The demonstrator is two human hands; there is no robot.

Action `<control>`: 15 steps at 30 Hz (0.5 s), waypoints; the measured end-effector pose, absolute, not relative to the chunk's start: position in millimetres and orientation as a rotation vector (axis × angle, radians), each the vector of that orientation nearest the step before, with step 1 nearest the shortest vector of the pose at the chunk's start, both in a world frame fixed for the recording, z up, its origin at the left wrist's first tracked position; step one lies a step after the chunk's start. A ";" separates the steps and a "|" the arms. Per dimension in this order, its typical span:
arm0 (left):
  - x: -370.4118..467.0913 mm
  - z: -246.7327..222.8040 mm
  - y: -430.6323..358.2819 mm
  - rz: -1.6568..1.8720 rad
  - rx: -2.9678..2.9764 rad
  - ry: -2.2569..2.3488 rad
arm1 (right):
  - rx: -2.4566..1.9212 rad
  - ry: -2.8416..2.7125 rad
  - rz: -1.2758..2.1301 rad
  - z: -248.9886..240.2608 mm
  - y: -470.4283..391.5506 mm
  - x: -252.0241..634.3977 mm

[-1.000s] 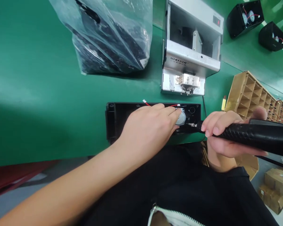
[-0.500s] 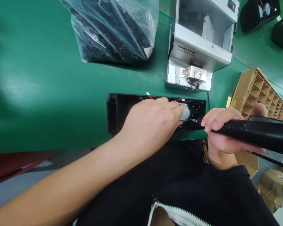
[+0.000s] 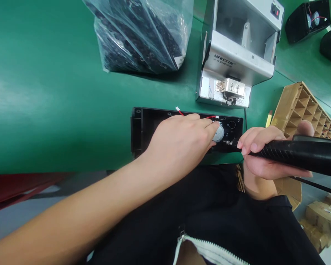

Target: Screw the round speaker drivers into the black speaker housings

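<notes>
A long black plastic housing (image 3: 137, 134) lies on the green table near its front edge. My left hand (image 3: 182, 143) reaches over it, fingers closed at the round silver speaker (image 3: 218, 133) inside; whether they grip the speaker or the housing is hidden. My right hand (image 3: 267, 151) is wrapped round a black power screwdriver (image 3: 300, 152), held nearly level. Its tip meets the housing's right part beside the speaker, at a small screw. Red wires with white connectors (image 3: 178, 109) stick out at the housing's back edge.
A silver screw feeder (image 3: 237, 48) stands behind the housing. A clear bag of black parts (image 3: 143, 40) lies at the back. On the right are a cardboard divider box (image 3: 289, 97), a yellow-handled tool (image 3: 269, 118) and black speaker boxes (image 3: 300, 22).
The view has shifted slightly, so the housing and feeder appear a little further right. My hands keep the same hold; the screwdriver stays at the same spot in the housing.
</notes>
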State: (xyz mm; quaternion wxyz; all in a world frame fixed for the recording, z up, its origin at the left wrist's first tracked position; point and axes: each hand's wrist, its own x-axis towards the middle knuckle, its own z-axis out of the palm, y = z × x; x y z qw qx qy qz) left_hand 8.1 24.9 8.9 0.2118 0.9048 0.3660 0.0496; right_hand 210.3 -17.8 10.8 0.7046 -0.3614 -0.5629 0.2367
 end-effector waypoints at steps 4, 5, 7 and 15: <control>7.6 9.2 25.3 0.135 2.516 1.018 | -0.876 -1.305 0.454 7.7 -17.5 211.8; 7.8 9.0 25.3 0.140 2.514 1.019 | -0.848 -1.309 0.461 5.8 -18.0 211.6; 8.2 8.5 25.1 0.150 2.504 1.022 | -0.781 -1.306 0.482 1.7 -21.6 210.5; 8.9 7.5 19.4 0.184 2.497 1.009 | -0.733 -1.497 0.607 -2.2 -38.7 216.6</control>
